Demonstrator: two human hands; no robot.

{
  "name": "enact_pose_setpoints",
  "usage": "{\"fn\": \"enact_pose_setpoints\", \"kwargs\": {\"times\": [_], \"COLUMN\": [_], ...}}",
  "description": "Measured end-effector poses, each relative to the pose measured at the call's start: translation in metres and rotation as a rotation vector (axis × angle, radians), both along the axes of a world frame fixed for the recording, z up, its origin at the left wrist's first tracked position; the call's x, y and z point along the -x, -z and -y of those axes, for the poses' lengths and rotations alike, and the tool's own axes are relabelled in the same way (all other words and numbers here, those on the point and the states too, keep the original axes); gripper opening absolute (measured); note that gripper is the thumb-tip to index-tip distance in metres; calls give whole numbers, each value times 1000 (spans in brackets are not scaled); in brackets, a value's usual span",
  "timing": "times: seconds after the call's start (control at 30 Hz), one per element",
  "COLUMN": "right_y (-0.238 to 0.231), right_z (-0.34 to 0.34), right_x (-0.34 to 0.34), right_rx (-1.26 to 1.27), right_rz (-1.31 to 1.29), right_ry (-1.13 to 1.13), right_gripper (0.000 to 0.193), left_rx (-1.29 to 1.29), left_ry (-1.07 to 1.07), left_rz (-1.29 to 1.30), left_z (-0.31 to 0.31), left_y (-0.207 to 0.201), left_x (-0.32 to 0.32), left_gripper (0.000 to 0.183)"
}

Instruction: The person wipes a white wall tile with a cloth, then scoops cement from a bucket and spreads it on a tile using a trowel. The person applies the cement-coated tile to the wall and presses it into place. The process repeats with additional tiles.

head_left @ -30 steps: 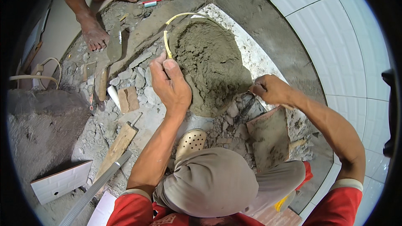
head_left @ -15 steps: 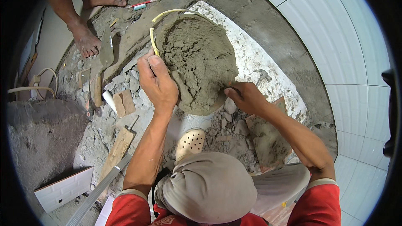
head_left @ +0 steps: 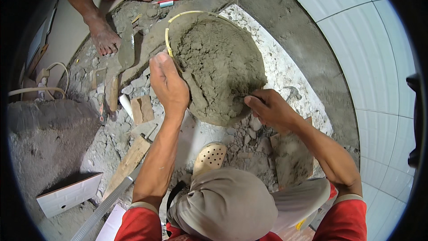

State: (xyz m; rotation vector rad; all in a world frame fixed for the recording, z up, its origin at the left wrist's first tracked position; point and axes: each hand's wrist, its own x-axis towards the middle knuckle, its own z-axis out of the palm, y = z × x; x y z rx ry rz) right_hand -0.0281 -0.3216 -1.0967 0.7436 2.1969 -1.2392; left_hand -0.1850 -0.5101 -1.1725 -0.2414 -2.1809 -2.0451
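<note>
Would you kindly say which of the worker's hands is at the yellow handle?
The left hand, at the yellow handle; the right hand is apart from it, at the lower right of the mortar.

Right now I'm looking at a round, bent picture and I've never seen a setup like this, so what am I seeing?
There's no machine, just a person's two bare hands. A fisheye camera worn on their head looks down, so straight edges curve. The left hand grips the bucket at its yellow-sleeved handle. Grey mortar fills it. The right hand is at the mortar's near right edge; whether it holds a tool is hard to tell. Around lies rubble, with a trowel to the left and what looks like a hammer on the spattered white board at right. Another person's bare feet show at upper left.
</note>
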Motion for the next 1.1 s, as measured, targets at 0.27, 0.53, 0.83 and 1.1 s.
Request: {"fn": "enact_pose_setpoints", "kwargs": {"times": [0.27,0.53,0.83,1.1], "right_y": [-27,-1,-40,-63], "right_z": [4,-34,2,-16], "right_x": [7,17,-1,4], "right_rx": [60,-456,178,43], "right_rz": [14,-1050,-170,-240], "right_ry": [100,-737,209,126], "right_gripper": [41,28,37,37], "left_rx": [-29,145,109,62], "left_ry": [38,-102,-72,10], "left_rz": [177,-44,235,317], "left_z": [13,31,42,22], "left_y": [7,90,83,29], "left_x": [21,33,55,57], "left_gripper": [56,36,47,51]}}
